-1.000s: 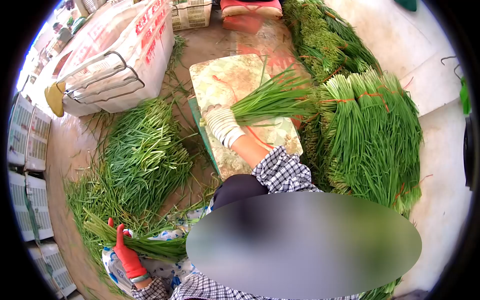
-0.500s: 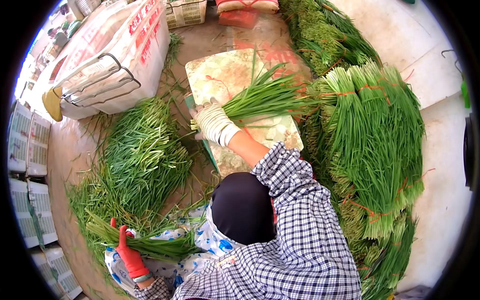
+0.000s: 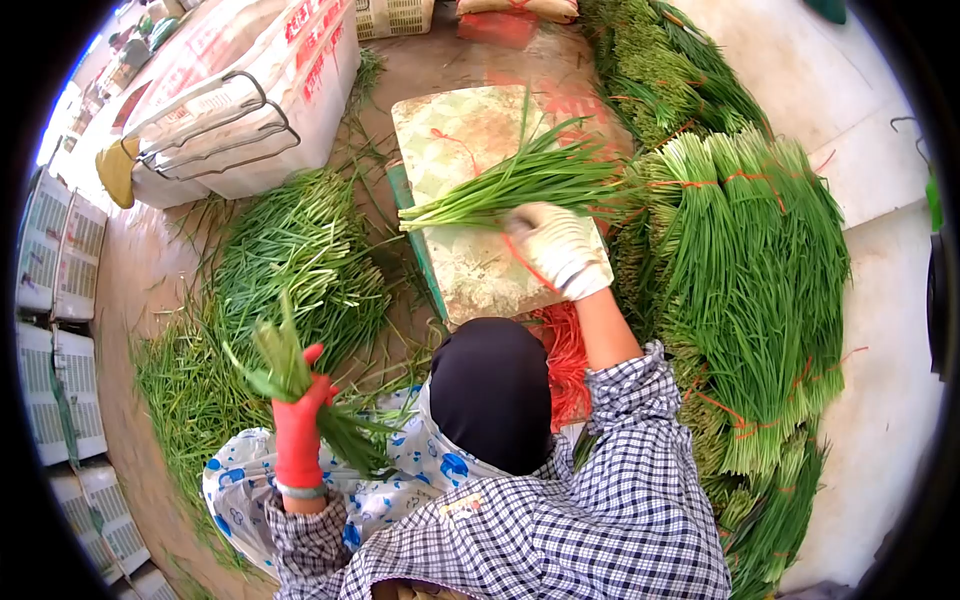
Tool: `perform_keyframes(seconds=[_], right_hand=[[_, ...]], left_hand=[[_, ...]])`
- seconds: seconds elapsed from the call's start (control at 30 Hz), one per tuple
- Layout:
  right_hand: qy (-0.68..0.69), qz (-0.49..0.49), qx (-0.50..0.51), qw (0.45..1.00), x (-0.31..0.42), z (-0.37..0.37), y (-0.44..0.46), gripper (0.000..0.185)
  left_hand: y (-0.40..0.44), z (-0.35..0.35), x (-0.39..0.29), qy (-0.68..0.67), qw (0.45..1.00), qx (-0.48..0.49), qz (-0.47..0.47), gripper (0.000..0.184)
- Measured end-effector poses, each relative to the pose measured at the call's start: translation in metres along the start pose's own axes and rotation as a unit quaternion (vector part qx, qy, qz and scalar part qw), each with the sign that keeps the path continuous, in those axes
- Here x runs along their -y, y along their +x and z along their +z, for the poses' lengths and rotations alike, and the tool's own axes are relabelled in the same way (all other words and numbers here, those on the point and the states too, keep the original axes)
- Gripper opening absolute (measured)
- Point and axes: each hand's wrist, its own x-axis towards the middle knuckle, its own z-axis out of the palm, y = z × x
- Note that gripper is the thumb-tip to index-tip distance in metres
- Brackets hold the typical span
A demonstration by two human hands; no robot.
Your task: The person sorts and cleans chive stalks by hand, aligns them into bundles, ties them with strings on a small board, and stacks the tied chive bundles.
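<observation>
My left hand, in a red glove, is closed around a small bunch of green chives, held above the apron with the cut ends up. My right hand, in a whitish glove, is slightly blurred over the low board. Its fingers are bent, and a thin red tie trails from them. Just beyond that hand a loose bundle of chives lies across the board, its pale ends to the left. Another red tie rests on the board's far part.
A heap of loose chives lies left of the board. Tied bundles are stacked at the right. Red ties hang near my right forearm. A white tub with a wire handle stands at the upper left, crates at the far left.
My right hand has let go of the chive bundle's left end and moved right and nearer, now with a red tie. My left hand has risen, turning its bunch upright.
</observation>
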Motion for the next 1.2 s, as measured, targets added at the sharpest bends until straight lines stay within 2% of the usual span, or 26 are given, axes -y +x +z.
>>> perform_keyframes(seconds=[0.03, 0.07, 0.1, 0.17, 0.23, 0.3, 0.4, 0.5, 0.57, 0.63, 0.7, 0.77, 0.83, 0.93, 0.97, 1.03, 1.1, 1.13, 1.17, 1.2], right_hand=[[0.001, -0.002, -0.071, 0.997, -0.028, 0.005, -0.003, 0.021], [-0.066, 0.013, -0.099, 0.993, -0.050, 0.012, -0.001, 0.017], [-0.043, 0.015, -0.128, 0.991, -0.063, 0.016, -0.003, 0.016], [-0.077, 0.006, -0.132, 0.988, -0.080, 0.027, -0.001, 0.017], [-0.095, 0.004, -0.126, 0.987, -0.068, 0.025, 0.000, 0.017], [-0.109, 0.002, -0.118, 0.987, -0.057, 0.031, 0.008, 0.018], [-0.221, -0.088, -0.118, 0.964, -0.059, 0.043, 0.023, 0.018], [-0.209, -0.137, -0.152, 0.956, -0.057, 0.029, 0.041, 0.015], [-0.170, -0.094, -0.069, 0.979, -0.048, 0.008, 0.054, 0.010], [-0.142, -0.090, 0.004, 0.986, -0.043, -0.008, 0.071, 0.013], [-0.164, -0.113, 0.006, 0.980, -0.042, -0.013, 0.085, 0.015], [-0.133, -0.086, 0.059, 0.986, -0.044, -0.012, 0.102, 0.015], [-0.161, -0.096, 0.093, 0.978, -0.049, -0.014, 0.106, 0.019], [-0.210, -0.108, -0.032, 0.971, -0.044, -0.025, 0.090, 0.028], [-0.206, -0.152, -0.160, 0.953, -0.045, -0.022, 0.076, 0.026], [-0.145, -0.149, -0.220, 0.953, -0.035, -0.017, 0.044, 0.021], [-0.105, -0.221, -0.218, 0.945, -0.034, 0.010, 0.020, 0.017], [-0.109, -0.180, -0.128, 0.969, -0.030, 0.025, 0.013, 0.022], [-0.105, -0.194, -0.135, 0.966, -0.028, 0.039, 0.002, 0.033], [-0.116, -0.201, -0.161, 0.959, -0.026, 0.053, 0.000, 0.035]], left_hand=[[0.008, 0.008, -0.007, 0.007, 0.999, 0.030, -0.014, 0.046], [0.019, 0.018, -0.011, 0.009, 0.999, 0.029, -0.016, 0.046], [0.031, 0.028, -0.012, 0.027, 0.997, 0.067, -0.007, 0.045], [0.059, 0.047, -0.010, 0.046, 0.993, 0.109, 0.001, 0.044], [0.088, 0.067, -0.005, 0.113, 0.980, 0.148, 0.068, 0.045], [0.109, 0.088, -0.006, 0.134, 0.980, 0.135, 0.062, 0.045], [0.131, 0.111, -0.007, 0.149, 0.981, 0.107, 0.059, 0.044], [0.157, 0.123, -0.007, 0.169, 0.979, 0.094, 0.066, 0.043], [0.166, 0.135, -0.010, 0.164, 0.959, 0.078, 0.218, 0.046], [0.171, 0.146, -0.020, 0.153, 0.960, 0.101, 0.213, 0.051], [0.180, 0.158, -0.024, 0.214, 0.932, 0.112, 0.271, 0.052], [0.193, 0.165, -0.024, 0.227, 0.926, 0.127, 0.275, 0.051], [0.207, 0.166, -0.020, 0.365, 0.886, 0.138, 0.250, 0.049], [0.218, 0.164, -0.011, 0.356, 0.886, 0.139, 0.263, 0.043], [0.219, 0.164, -0.010, 0.353, 0.887, 0.140, 0.261, 0.040], [0.223, 0.163, -0.006, 0.343, 0.893, 0.139, 0.257, 0.038], [0.225, 0.163, -0.005, 0.332, 0.897, 0.142, 0.256, 0.035], [0.225, 0.163, -0.006, 0.339, 0.895, 0.140, 0.255, 0.033], [0.225, 0.164, -0.007, 0.344, 0.892, 0.141, 0.256, 0.031], [0.227, 0.165, -0.005, 0.329, 0.895, 0.146, 0.262, 0.029]])
